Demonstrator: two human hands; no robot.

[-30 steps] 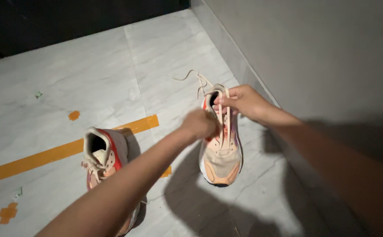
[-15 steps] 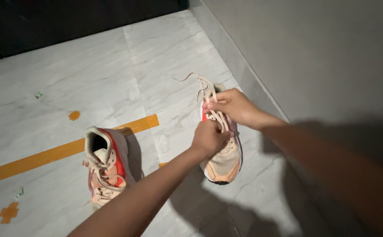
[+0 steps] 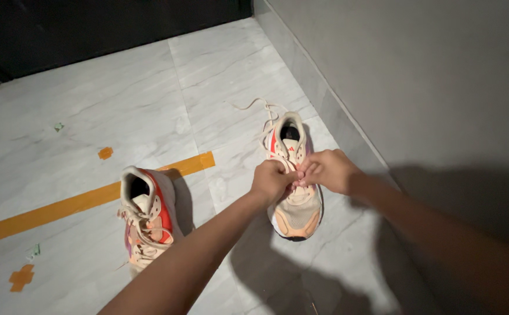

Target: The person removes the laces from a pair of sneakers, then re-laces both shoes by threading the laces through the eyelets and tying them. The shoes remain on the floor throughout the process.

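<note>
**Two hands meet over the laces of a pale running shoe**

Grey-veined marble tiles [image 3: 149, 99] run up to a plain wall [image 3: 429, 76] on our right, and a strip of orange tape [image 3: 79, 203] crosses the floor slantwise. We look down on a peach-and-cream shoe [image 3: 294, 204] that stands flat on the tile, close beside the wall's skirting, its toe towards us and its heel opening away. That leaves the lace row facing up, where both hands can reach it from above.

Our left hand [image 3: 271, 179] and right hand [image 3: 326, 170] come together over the middle of the shoe's upper, knuckles almost touching. The fingers of both are curled in tight and pinched, apparently on the laces at the upper eyelets; the exact strand each one holds is hidden under the fingers themselves. Loose lace ends [image 3: 254, 106] trail off behind the heel onto the floor, slack and well clear of the hands, so we judge the lacing there to be undone.

The second shoe [image 3: 145, 224] of the pair stands well apart to the left, near the tape, its own laces loose across the tongue, and our left forearm passes just beside it. Small scraps of orange tape [image 3: 21, 276] and bits of green [image 3: 59, 126] dot the floor farther off.
</note>
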